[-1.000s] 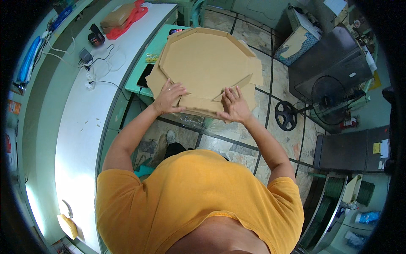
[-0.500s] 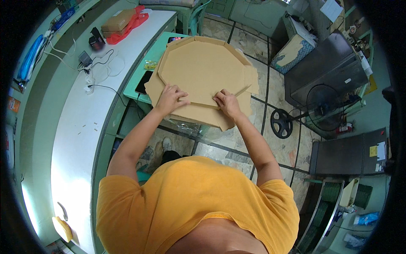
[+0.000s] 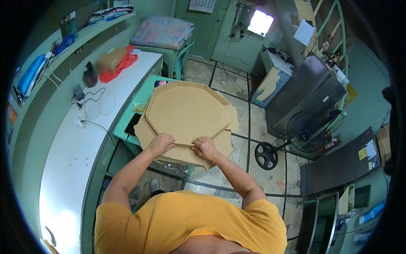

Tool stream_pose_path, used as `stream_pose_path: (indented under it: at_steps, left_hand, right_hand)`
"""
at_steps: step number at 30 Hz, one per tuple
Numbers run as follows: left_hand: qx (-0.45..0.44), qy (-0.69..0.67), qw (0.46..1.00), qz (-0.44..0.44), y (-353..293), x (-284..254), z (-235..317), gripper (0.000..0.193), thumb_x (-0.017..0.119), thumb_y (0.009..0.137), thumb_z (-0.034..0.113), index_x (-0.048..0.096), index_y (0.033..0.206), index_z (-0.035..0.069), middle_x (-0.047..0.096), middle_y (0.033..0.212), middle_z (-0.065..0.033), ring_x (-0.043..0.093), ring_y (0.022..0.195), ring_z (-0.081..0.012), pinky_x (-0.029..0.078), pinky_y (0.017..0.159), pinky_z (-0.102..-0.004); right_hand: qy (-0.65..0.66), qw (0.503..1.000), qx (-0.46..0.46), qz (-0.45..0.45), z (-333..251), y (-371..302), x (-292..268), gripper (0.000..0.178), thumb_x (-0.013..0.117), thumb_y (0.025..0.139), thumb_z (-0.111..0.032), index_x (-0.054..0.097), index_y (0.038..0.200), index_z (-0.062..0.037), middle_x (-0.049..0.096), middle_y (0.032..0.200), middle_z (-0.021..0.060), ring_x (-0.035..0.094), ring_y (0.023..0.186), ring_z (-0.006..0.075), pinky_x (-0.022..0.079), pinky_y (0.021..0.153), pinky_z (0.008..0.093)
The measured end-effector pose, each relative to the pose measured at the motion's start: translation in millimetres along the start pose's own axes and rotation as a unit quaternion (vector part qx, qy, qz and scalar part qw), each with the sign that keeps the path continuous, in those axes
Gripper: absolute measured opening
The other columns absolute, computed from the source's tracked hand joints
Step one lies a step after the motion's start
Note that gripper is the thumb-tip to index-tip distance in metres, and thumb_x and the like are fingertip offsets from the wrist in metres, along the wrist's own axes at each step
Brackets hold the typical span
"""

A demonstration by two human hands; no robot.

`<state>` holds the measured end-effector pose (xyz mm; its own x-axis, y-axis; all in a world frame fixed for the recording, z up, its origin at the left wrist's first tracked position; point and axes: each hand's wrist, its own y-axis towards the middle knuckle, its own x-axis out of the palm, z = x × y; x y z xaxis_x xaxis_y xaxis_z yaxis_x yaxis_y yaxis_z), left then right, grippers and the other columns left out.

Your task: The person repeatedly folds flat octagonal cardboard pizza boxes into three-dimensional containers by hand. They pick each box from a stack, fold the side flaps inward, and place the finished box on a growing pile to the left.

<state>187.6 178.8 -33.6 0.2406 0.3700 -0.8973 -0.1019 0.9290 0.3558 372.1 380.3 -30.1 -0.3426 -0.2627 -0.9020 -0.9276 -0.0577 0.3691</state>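
Note:
A brown cardboard sheet folded into an octagonal tray (image 3: 188,112) lies on a green table (image 3: 146,95), its narrow side flaps partly raised. More flat cardboard (image 3: 186,157) of the same brown shows beneath it on the near side. At the near edge, my left hand (image 3: 162,144) pinches the front flap toward its left end. My right hand (image 3: 206,150) grips that flap nearer its right corner, fingers bent around it. A loose-looking side flap (image 3: 222,130) slants up beside my right hand. The fingertips are partly hidden behind the flap.
On the table's left side lie a black phone (image 3: 133,124) and a small yellow packet (image 3: 138,107). A long white counter (image 3: 69,148) runs along the left, with cables and a red bag (image 3: 116,70). A fan (image 3: 267,155) stands on the tiled floor to the right.
The view has tilted up, so everything sits lower and the far wall with a bright screen shows. Both hands stay at the near flap, now a little closer together.

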Motion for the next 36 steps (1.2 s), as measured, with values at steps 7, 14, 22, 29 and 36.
stream_pose_path:
  at_steps: [7, 14, 22, 29, 36]
  left_hand:
    - [-0.137, -0.032, 0.97, 0.197, -7.4, -29.0, 48.1, 0.032, 0.068, 0.083, 0.034, 0.062, 0.089, 0.004, 0.061, 0.081, -0.0107, 0.061, 0.088, -0.0281, 0.046, 0.082, -0.0391]
    - [-0.47, -0.726, 0.43, 0.26, 8.7, 49.9, 56.1, 0.029, 0.053, 0.096, 0.028, 0.056, 0.104, 0.0, 0.062, 0.093, -0.01, 0.063, 0.087, -0.0206, 0.056, 0.068, -0.0346]
    - [-0.371, -0.688, 0.584, 0.219, -28.7, -6.9, -17.3, 0.04, 0.054, 0.092, 0.009, 0.043, 0.129, -0.002, 0.056, 0.122, -0.0153, 0.06, 0.107, -0.0282, 0.056, 0.082, -0.044]
    - [-0.419, -0.551, 0.685, 0.228, -25.4, -39.1, -35.8, 0.044, 0.059, 0.09, 0.01, 0.044, 0.13, -0.001, 0.059, 0.117, -0.0114, 0.062, 0.103, -0.0233, 0.057, 0.077, -0.0369]
    - [-0.328, -0.478, 0.787, 0.21, -39.5, -47.8, -33.9, 0.042, 0.057, 0.091, 0.014, 0.048, 0.128, -0.004, 0.06, 0.119, -0.0123, 0.062, 0.101, -0.0209, 0.051, 0.084, -0.0345]
  right_hand:
    - [-0.071, 0.994, -0.067, 0.052, -10.7, 11.1, -5.0, 0.02, 0.068, 0.076, -0.02, 0.058, 0.084, -0.0051, 0.06, 0.082, 0.0107, 0.059, 0.081, 0.0262, 0.044, 0.072, 0.0384]
    - [-0.13, 0.991, -0.033, 0.006, -78.0, 51.1, 3.6, 0.016, 0.061, 0.071, -0.017, 0.063, 0.082, -0.0067, 0.061, 0.082, 0.0084, 0.06, 0.083, 0.0231, 0.043, 0.073, 0.0392]
    - [-0.09, 0.858, 0.203, 0.464, -3.2, 24.7, -158.8, 0.077, 0.077, 0.077, -0.028, 0.039, 0.136, 0.0032, 0.042, 0.138, 0.0252, 0.043, 0.125, 0.0363, 0.033, 0.105, 0.0451]
    - [0.428, 0.856, 0.25, 0.151, -1.1, -23.6, -177.6, 0.037, 0.065, 0.089, -0.022, 0.06, 0.117, 0.0016, 0.063, 0.105, 0.0054, 0.055, 0.096, 0.0124, 0.041, 0.087, 0.0274]
    - [0.457, 0.837, 0.262, 0.149, -30.9, -45.3, -189.9, 0.041, 0.066, 0.087, -0.016, 0.055, 0.122, 0.0021, 0.062, 0.11, 0.0057, 0.056, 0.098, 0.0141, 0.042, 0.088, 0.0283]
